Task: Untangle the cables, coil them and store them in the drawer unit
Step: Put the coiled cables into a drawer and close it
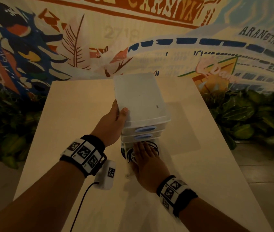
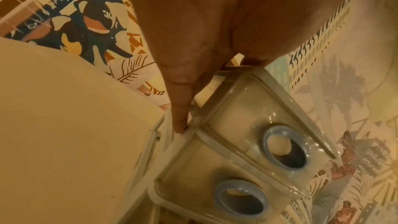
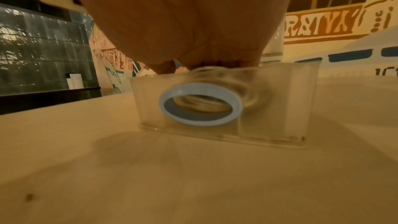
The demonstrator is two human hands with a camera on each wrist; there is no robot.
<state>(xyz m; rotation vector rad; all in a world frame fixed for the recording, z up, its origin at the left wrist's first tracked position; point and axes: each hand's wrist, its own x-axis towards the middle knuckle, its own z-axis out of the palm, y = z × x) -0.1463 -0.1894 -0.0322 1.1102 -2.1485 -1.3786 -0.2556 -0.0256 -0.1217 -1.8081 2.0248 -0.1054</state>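
Observation:
The translucent white drawer unit (image 1: 141, 97) stands at the middle of the table, with blue ring handles (image 1: 145, 129) on its fronts. My left hand (image 1: 119, 113) grips its near left top corner, thumb on the lid and fingers down the side. In the left wrist view one finger (image 2: 181, 108) lies along the unit's edge beside the two upper drawers (image 2: 237, 117). The bottom drawer (image 3: 269, 108) is pulled out toward me. Coiled black and white cables (image 1: 154, 146) lie in it. My right hand (image 1: 147, 158) rests flat on them with its fingers straight.
A small white device (image 1: 107, 174) with a marker tag lies on the pale table (image 1: 74, 114) near my left wrist, with a black cord (image 1: 82, 203) trailing toward me. Green plants (image 1: 250, 114) flank the table. A painted mural wall stands behind.

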